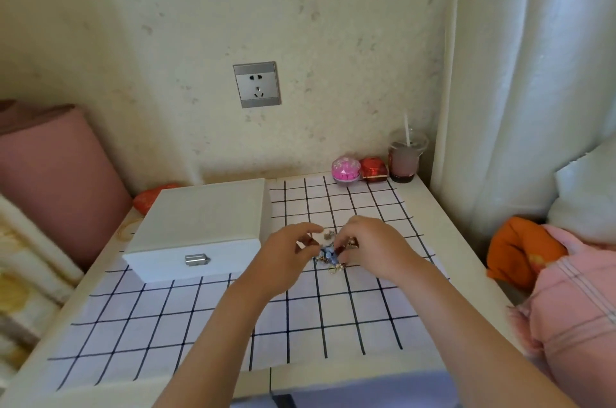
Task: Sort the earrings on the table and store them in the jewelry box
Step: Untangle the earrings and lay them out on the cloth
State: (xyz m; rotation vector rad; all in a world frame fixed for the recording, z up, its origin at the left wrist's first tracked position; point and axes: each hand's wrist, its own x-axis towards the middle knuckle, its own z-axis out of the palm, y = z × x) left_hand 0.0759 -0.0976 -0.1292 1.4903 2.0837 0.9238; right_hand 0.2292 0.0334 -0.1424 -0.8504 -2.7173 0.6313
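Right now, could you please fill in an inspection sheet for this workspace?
Surface: white table under a grid-lined cloth.
Job's things: heap of earrings on the cloth; white jewelry box to its left, lid shut, clasp toward the person.
Clutter: pink domed case, red box and lidded cup with a straw at the far right corner.
Grippers: left hand and right hand at the heap, fingers curled; what each holds is too small to tell.
Cables: nothing seen; wall socket has no plug.
Surroundings: pink cushion left, white curtain and orange cloth right.
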